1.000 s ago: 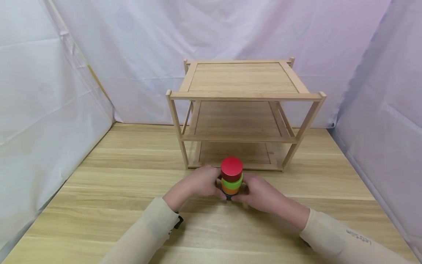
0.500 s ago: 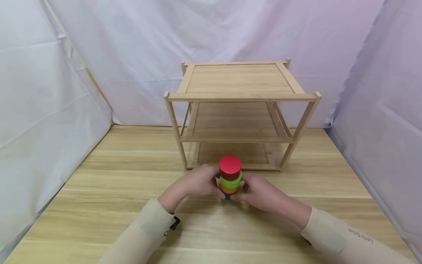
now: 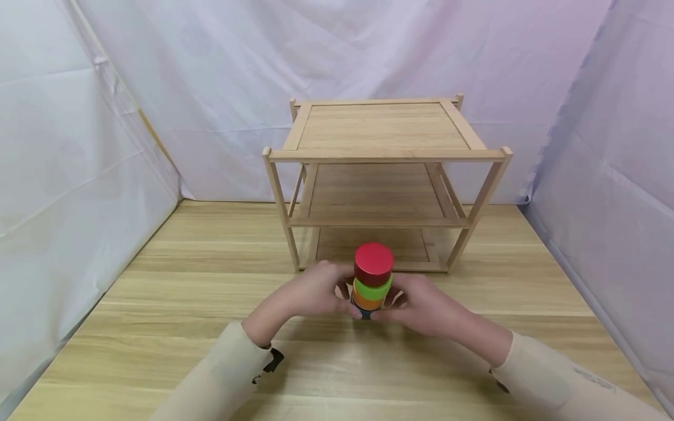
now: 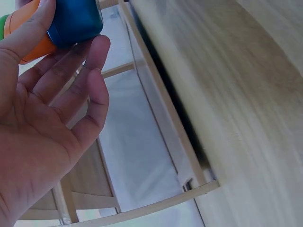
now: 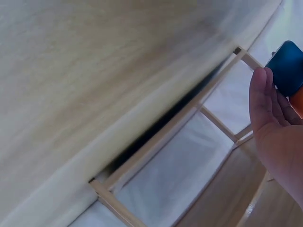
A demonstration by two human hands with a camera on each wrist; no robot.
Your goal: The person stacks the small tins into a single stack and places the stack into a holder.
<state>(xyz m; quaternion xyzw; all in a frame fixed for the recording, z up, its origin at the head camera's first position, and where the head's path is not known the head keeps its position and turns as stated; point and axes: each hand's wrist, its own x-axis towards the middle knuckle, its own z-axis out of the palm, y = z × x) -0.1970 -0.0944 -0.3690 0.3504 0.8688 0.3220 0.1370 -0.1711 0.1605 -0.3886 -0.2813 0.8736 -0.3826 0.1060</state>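
Observation:
A stack of coloured round pieces (image 3: 371, 290), red on top, then green, orange and dark blue, stands between both hands in front of the rack. My left hand (image 3: 322, 289) holds its left side, the thumb at the front near the blue piece. From the right, my right hand (image 3: 421, 304) grips the lower part, also with the thumb in front. The left wrist view shows the blue piece (image 4: 78, 21) and orange piece between thumb and fingers. In the right wrist view, fingers lie against the blue piece (image 5: 287, 68). Whether its base touches the table cannot be told.
A three-level wooden rack (image 3: 387, 155) stands right behind the stack, its lowest front rail close to the hands. The wooden table (image 3: 174, 304) spreads to both sides. White cloth (image 3: 221, 70) hangs behind and at the left and right.
The red top has shifted slightly right and looks a little larger, and the stack leans slightly right. My right hand has moved a little right; both hands keep their hold.

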